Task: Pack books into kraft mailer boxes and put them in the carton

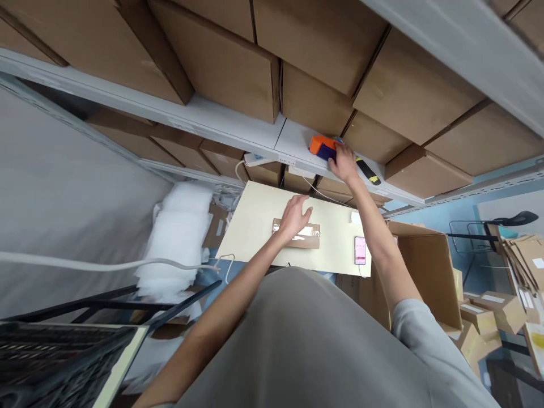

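Observation:
My right hand [345, 163] is at the shelf edge, its fingers curled around the near end of an orange and dark blue tape dispenser [322, 146] that lies there. Part of the dispenser is hidden behind those fingers. Just right of this hand lies a black and yellow utility knife [368, 170]. Over the cream tabletop [255, 218], my left hand [294, 216] hovers or rests at a small brown carton [305, 242], thumb apart from the fingers. Shiny clear tape and a white label show on the carton's top; whether the palm touches it I cannot tell.
A phone [360, 250] with a lit screen lies at the table's right. Shelves [238, 119] full of brown cartons rise in front. White foam wrap [178, 232] is stacked left, above a black crate [63, 362]. A large open carton [425, 272] stands right, near several small boxes.

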`<act>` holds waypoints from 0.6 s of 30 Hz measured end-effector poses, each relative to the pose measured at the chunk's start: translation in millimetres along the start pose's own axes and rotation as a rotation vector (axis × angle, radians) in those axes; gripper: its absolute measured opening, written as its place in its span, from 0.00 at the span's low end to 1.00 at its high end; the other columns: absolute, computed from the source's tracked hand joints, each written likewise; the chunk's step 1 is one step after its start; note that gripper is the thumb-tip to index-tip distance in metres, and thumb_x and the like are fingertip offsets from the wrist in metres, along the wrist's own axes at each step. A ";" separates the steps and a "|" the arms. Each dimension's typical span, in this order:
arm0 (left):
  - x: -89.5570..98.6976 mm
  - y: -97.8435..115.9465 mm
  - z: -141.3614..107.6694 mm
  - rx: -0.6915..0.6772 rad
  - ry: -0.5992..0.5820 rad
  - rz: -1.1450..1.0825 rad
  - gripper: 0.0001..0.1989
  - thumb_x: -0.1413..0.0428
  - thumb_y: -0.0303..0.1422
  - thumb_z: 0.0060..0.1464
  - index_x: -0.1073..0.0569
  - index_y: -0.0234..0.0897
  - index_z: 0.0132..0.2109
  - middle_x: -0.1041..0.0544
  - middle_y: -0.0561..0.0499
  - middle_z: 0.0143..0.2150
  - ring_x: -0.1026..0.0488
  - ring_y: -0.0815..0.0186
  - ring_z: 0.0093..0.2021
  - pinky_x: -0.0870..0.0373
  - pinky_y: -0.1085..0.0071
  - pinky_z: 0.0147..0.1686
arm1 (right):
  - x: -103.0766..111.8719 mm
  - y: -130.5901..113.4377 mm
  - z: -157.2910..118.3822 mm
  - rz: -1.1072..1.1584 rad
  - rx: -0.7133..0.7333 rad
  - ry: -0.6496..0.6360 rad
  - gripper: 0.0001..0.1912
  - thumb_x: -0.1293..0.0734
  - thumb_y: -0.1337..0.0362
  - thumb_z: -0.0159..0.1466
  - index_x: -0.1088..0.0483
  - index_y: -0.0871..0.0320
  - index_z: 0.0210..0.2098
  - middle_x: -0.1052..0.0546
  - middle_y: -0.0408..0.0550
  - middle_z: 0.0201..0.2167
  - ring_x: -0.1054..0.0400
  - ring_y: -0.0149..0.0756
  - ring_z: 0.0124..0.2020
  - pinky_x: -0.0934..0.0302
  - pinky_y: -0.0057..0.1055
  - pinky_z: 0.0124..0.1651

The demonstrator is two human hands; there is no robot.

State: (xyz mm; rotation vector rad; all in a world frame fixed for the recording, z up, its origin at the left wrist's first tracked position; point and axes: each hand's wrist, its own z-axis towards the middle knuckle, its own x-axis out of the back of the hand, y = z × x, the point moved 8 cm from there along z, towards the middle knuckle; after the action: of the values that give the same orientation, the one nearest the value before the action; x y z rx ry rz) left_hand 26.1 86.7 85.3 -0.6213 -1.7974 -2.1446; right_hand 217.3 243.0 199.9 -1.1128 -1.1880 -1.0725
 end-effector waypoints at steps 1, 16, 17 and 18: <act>4.4 -18.7 -10.3 0.048 0.004 0.013 0.22 0.39 0.34 0.66 0.20 0.39 0.65 0.20 0.37 0.64 0.21 0.44 0.66 0.25 0.48 0.71 | -1.3 2.7 -11.2 0.027 -0.013 0.052 0.36 0.47 0.54 0.81 0.45 0.70 0.80 0.34 0.74 0.77 0.41 0.68 0.78 0.47 0.67 0.79; 1.6 -143.5 -138.2 0.584 -0.010 0.120 0.25 0.39 0.41 0.68 0.22 0.38 0.67 0.14 0.36 0.60 0.16 0.41 0.60 0.22 0.51 0.62 | -205.1 -62.1 -300.1 0.563 -0.529 -0.371 0.39 0.57 0.54 0.82 0.54 0.70 0.85 0.42 0.64 0.85 0.44 0.47 0.84 0.42 0.45 0.82; -1.8 -139.9 -136.7 0.575 0.004 0.148 0.27 0.38 0.44 0.67 0.23 0.38 0.68 0.15 0.34 0.62 0.17 0.39 0.61 0.22 0.50 0.63 | -207.7 -65.5 -297.9 0.545 -0.539 -0.358 0.40 0.56 0.53 0.82 0.55 0.72 0.85 0.44 0.66 0.85 0.45 0.48 0.85 0.43 0.45 0.82; -5.0 -137.1 -134.5 0.569 0.021 0.164 0.29 0.37 0.47 0.67 0.24 0.37 0.69 0.16 0.33 0.63 0.18 0.38 0.63 0.23 0.49 0.64 | -210.2 -67.7 -295.0 0.517 -0.548 -0.345 0.41 0.54 0.50 0.83 0.56 0.73 0.85 0.45 0.68 0.85 0.47 0.49 0.86 0.43 0.44 0.82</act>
State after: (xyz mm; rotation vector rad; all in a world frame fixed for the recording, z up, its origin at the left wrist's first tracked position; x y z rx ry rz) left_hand -53.9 -19.2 -53.7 -0.5681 -2.1230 -1.4261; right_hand 174.5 -51.0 -18.0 -1.9694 -0.7919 -0.8298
